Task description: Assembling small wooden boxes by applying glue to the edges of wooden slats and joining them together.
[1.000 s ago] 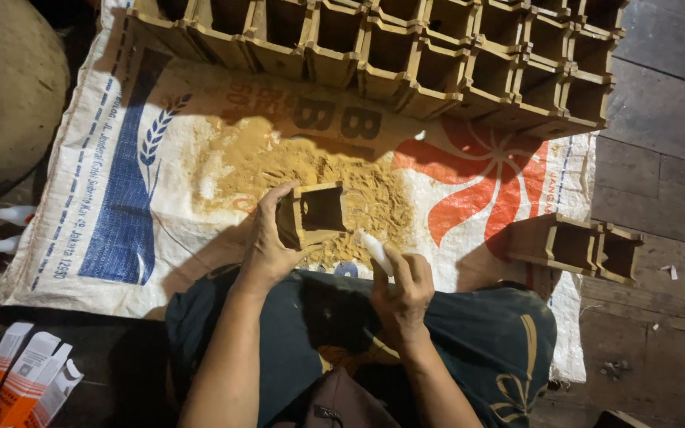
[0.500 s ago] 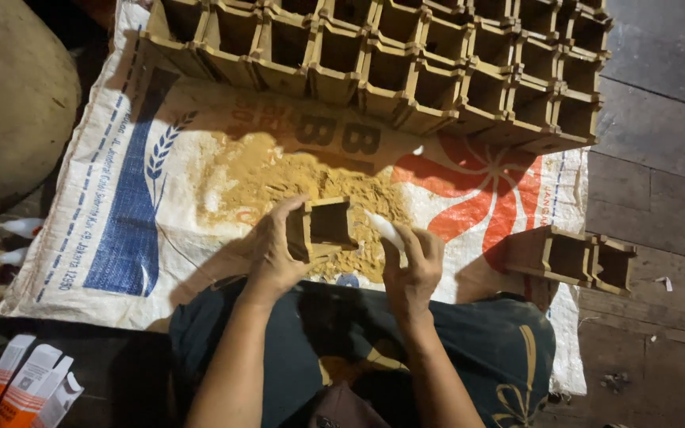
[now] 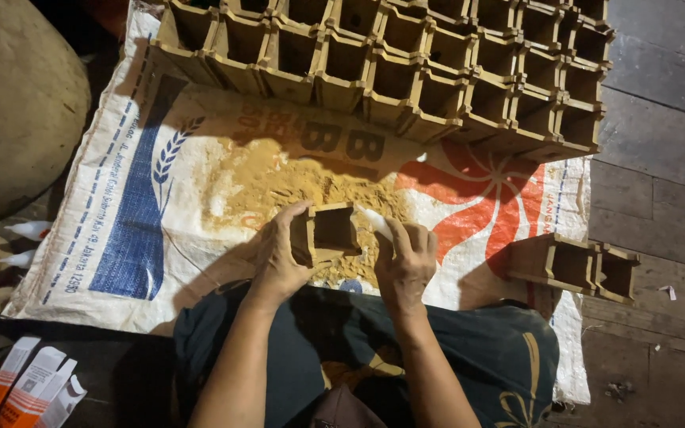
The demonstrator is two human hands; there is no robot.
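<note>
Sawdust (image 3: 279, 186) lies heaped in the middle of a printed woven sack (image 3: 136, 230) spread on the plank floor (image 3: 660, 166), and from the head camera, the only view I have, I look straight down at my two hands working over it. My left hand (image 3: 279, 257) grips a small open wooden box (image 3: 327, 234), thumb across the near edge and fingers curled round the left wall, so the open mouth faces up toward me just above the pile. My right hand (image 3: 406, 261) sits just beside the box's right wall, its fingers pinched together on a slim white tube (image 3: 376, 223) whose tip points at the box's upper right corner; I take it for a glue nozzle, though the light is too poor to be sure. I judge the step in hand to be running a bead along that corner joint, and the next move would call for holding the box steady while the tip follows the seam without slipping inside. The box lies between my two hands, clasped on the left and nearly touched by the tube on the right. Beyond the pile, rows of like boxes (image 3: 438, 71) stand packed side by side along the far edge of the sack, and two more boxes (image 3: 576, 265) sit at the right, well apart. Small orange and white cartons (image 3: 29, 388) lie at the lower left beside my knee.
</note>
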